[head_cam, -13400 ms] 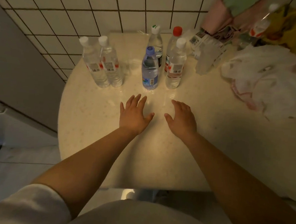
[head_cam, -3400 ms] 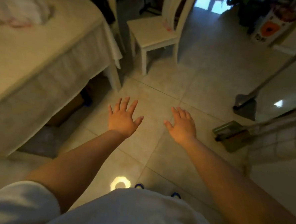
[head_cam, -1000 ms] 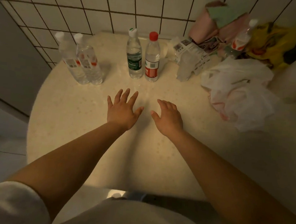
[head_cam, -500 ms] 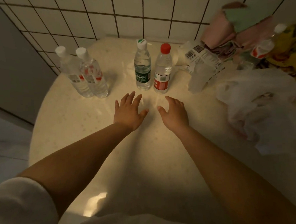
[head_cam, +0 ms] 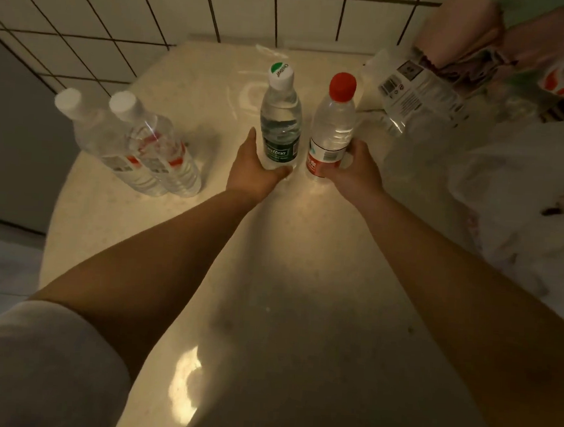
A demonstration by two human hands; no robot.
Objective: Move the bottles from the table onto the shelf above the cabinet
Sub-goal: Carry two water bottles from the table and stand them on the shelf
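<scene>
Two water bottles stand upright side by side at the far middle of the round cream table (head_cam: 270,278). My left hand (head_cam: 253,172) wraps round the lower body of the green-labelled bottle (head_cam: 280,114), which has a white and green cap. The red-capped bottle (head_cam: 334,124) with a red label is held low down by my right hand (head_cam: 355,173). Both bottles rest on the table. Two more clear bottles with white caps (head_cam: 90,135) (head_cam: 152,146) stand together at the left edge.
A tiled wall (head_cam: 154,14) backs the table. At the right lie a clear plastic package (head_cam: 410,89), white plastic bags (head_cam: 519,201) and a pile of pink and yellow items (head_cam: 483,34). The table's left edge drops to the floor (head_cam: 3,262).
Both hands have gone forward from open above the table and closed round the two middle bottles. My head has moved nearer to the table.
</scene>
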